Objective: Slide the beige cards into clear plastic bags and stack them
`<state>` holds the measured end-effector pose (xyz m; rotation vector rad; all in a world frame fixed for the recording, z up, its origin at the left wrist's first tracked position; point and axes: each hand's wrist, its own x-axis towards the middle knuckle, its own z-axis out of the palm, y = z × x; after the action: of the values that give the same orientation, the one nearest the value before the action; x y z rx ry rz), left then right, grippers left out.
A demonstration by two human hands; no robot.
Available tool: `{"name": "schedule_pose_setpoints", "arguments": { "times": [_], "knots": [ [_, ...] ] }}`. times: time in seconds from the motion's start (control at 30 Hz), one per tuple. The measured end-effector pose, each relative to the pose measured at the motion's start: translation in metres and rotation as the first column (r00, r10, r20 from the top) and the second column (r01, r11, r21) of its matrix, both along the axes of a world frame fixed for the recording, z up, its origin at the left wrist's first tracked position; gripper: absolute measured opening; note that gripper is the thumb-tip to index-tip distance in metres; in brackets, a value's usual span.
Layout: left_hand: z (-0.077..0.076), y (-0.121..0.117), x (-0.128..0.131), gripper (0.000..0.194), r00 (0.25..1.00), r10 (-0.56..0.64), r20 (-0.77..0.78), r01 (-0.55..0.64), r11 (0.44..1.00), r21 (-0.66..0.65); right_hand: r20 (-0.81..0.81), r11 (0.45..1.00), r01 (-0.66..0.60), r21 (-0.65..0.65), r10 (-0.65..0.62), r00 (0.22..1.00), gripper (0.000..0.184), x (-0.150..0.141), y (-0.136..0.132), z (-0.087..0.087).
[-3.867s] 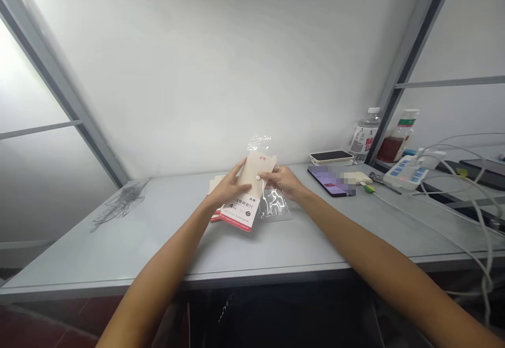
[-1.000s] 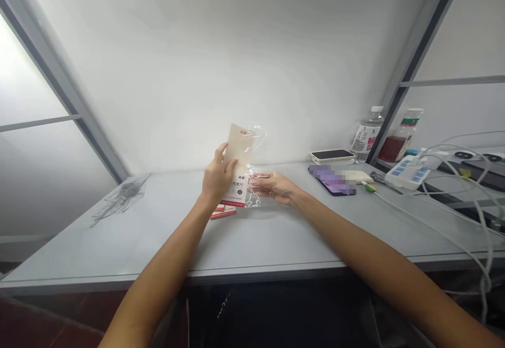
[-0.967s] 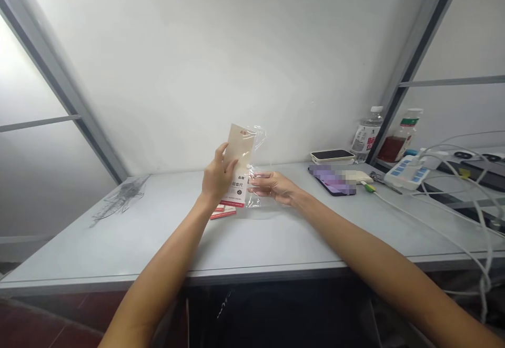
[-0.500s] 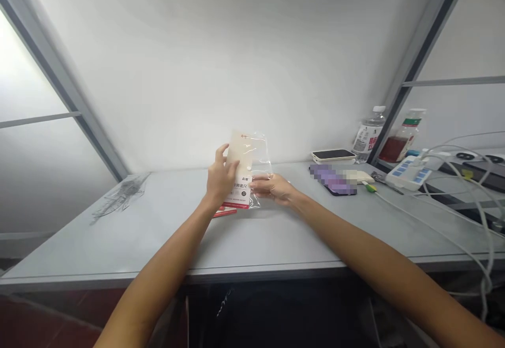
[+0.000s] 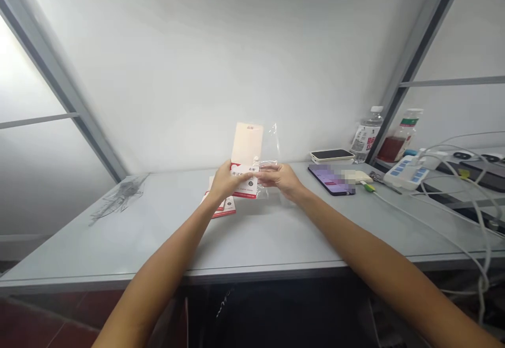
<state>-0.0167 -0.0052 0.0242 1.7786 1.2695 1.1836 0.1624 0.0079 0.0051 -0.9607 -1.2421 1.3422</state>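
Above the desk, my left hand point(image 5: 225, 182) is closed on a ruler-set packet point(image 5: 247, 144), thumb across its front. The packet has a plain cream upper part and a white lower part with red bands and Chinese print. Along its right side stands a clear plastic sleeve point(image 5: 272, 145), pinched by the fingers of my right hand point(image 5: 287, 181). Whether the packet is partly inside the sleeve I cannot tell. Below and behind my left wrist, more red-and-white packets point(image 5: 229, 209) lie overlapping on the desk, partly hidden.
On the grey desk point(image 5: 276, 237), a purple-screened phone point(image 5: 332, 181) and a white-edged phone point(image 5: 332, 156) lie to the right. Beyond them are a water bottle point(image 5: 366, 136), a bottle of dark liquid point(image 5: 398, 137), a power strip point(image 5: 406, 172) and tangled white cables. Dark scribbles mark the left.
The packet has turned more upright and faces me, and shifted slightly right. My left hand has moved down from its upper edge to its lower left, uncovering more packets on the desk.
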Motion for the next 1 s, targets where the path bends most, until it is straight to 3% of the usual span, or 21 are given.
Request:
{"name": "schedule_pose_setpoints", "arguments": {
  "times": [0.5,0.77,1.0],
  "knots": [
    [0.009,-0.003,-0.006,0.049,0.976,-0.195,0.096,0.197,0.98,-0.008,-0.08,0.984,-0.123,-0.13,0.113,0.99,0.036,0.012,0.001,0.009],
    [0.003,-0.001,-0.002,0.046,0.997,-0.08,0.003,0.08,0.997,-0.017,-0.043,0.982,-0.13,-0.139,0.125,0.991,0.032,0.009,0.002,0.002],
    [-0.007,0.002,0.003,0.038,0.999,0.033,0.012,-0.034,0.996,0.088,-0.01,0.985,-0.133,-0.113,0.132,0.991,0.029,0.004,0.003,-0.003]
  ]
}}
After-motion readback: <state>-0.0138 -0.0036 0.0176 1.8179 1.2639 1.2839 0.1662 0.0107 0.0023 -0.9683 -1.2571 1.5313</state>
